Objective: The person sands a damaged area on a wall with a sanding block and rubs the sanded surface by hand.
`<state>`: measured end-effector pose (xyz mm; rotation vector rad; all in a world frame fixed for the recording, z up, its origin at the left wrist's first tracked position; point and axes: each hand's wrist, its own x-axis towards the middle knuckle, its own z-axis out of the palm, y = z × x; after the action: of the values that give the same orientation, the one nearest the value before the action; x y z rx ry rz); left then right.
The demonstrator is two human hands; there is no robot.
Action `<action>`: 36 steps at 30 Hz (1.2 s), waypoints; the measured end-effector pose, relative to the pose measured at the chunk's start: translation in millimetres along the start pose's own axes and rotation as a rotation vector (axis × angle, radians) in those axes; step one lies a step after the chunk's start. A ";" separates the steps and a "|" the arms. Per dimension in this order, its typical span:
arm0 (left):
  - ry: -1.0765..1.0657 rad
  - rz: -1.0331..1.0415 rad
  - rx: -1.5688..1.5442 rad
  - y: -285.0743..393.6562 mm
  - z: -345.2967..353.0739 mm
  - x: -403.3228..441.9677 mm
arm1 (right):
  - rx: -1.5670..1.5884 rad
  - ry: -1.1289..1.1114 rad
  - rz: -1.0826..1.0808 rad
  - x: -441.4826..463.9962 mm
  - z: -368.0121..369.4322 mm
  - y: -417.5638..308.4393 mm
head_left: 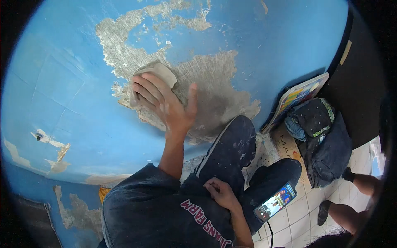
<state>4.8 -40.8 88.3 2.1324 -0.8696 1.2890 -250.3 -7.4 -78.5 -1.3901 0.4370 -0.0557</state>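
My left hand (165,101) lies against the blue wall (82,120), pressing a grey-beige sheet of sandpaper (161,73) to it. The fingers stretch over the sheet, and the thumb sticks out to the right. Around it the paint is gone, baring a rough grey patch (206,78) with ragged, flaking edges. My right hand (223,194) rests on my lap, its fingers loosely curled in, with nothing visible in them. On my right thigh lies a phone (275,201) with its screen lit and a cable running from its lower end.
A dark bag (320,136) sits at the right beside a lettered cardboard piece (287,144). Behind it a colourful board (300,97) leans on the wall. Another person's legs (347,206) show at the right on the white tiled floor (304,206). A small dark wall fitting (39,136) is at left.
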 end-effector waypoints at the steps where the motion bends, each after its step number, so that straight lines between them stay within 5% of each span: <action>1: -0.020 0.019 0.042 -1.1 5.1 -5.8 | -0.002 0.001 -0.008 0.7 -0.4 -0.5; 9: -0.253 0.121 0.094 -17.2 28.1 -68.7 | -0.056 -0.006 -0.030 -2.2 -2.5 -1.3; 14: 0.017 0.013 -0.004 1.2 -0.2 0.9 | -0.018 0.009 -0.057 -1.6 0.7 1.2; 18: -0.014 0.031 0.066 -2.7 17.8 -23.9 | -0.043 0.013 -0.037 -1.1 -2.0 -1.8; 24: -0.320 0.102 0.116 -20.5 25.1 -66.9 | -0.023 -0.018 -0.010 -0.7 -1.5 5.4; 29: 0.019 -0.060 0.036 -2.1 -2.9 0.3 | -0.046 0.003 -0.018 -3.1 -1.0 0.2; 36: -0.134 0.084 0.042 -14.8 38.5 -65.9 | -0.087 0.001 -0.009 -1.2 -2.3 -3.4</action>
<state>15.1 -40.0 11.2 2.2576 -1.0049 1.2265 -251.4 -9.9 -75.2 -1.4776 0.4385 -0.0451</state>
